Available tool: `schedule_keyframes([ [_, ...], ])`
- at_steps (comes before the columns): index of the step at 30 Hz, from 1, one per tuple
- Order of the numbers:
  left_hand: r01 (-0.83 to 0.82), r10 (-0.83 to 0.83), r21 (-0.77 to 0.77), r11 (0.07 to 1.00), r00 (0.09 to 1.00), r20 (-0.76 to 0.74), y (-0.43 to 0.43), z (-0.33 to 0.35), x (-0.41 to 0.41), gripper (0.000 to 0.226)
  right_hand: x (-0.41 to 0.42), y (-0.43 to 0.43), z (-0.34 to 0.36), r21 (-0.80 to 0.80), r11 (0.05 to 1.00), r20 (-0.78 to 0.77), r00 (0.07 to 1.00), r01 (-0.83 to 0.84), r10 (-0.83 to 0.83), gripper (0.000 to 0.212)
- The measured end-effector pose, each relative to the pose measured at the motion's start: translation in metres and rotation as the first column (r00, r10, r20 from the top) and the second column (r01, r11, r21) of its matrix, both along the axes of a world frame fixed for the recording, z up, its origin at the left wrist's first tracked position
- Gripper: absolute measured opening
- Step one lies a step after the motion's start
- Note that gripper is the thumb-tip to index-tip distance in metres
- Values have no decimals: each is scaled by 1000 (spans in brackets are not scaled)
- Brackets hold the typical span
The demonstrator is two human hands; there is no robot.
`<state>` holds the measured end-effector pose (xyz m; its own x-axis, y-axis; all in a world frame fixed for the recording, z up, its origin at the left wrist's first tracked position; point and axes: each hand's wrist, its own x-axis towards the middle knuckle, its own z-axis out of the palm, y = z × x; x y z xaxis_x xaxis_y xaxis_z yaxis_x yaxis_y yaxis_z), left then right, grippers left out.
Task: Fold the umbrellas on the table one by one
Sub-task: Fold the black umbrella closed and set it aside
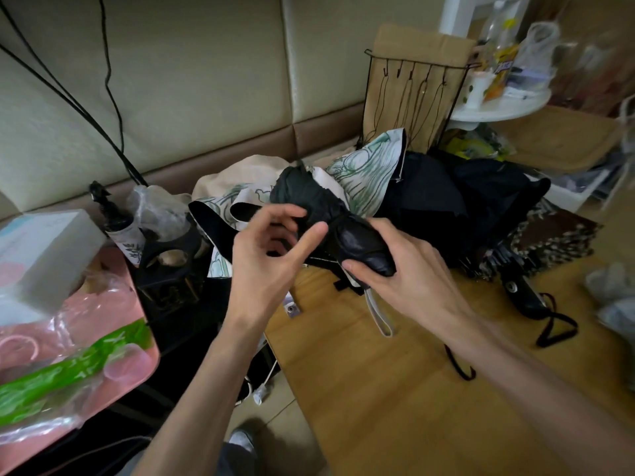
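A rolled dark green umbrella (309, 201) is held above the wooden table (395, 372), its black handle end wrapped by my right hand (409, 269). A grey wrist loop (379, 316) hangs below it. My left hand (271, 252) hovers just left of the bundle with fingers spread and loosely bent, fingertips near the fabric and gripping nothing. Behind lie a white umbrella with a green leaf print (364, 166) and a black umbrella (464, 201), both unfolded in a heap. A black handle with a cord loop (525, 297) sticks out at the right.
A brown patterned cloth (556, 238) lies under the black umbrella. A pink side table (137, 365) at left carries a white box (44, 252) and plastic bags. A black wire rack (415, 97) and white round shelf (498, 111) stand behind.
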<state>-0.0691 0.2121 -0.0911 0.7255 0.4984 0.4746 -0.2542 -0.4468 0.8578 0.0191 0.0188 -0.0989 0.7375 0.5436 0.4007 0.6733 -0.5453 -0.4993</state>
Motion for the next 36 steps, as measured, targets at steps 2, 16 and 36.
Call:
schedule_keyframes([
  [2, 6, -8, -40, 999, 999, -53, -7, -2, 2, 34, -3, 0, -3, -36, 999, 26, 1000, -6, 7, 66],
  [16, 68, -88, -154, 986, 988, -124, 22, -6, 9, 7, 6, -2, 2, 180, 981, -311, 942, -72, 126, 66],
  [36, 23, -29, -44, 999, 990, -139, 20, -15, 10, 6, -2, 2, -2, 206, 965, -448, 862, -159, 238, 24],
])
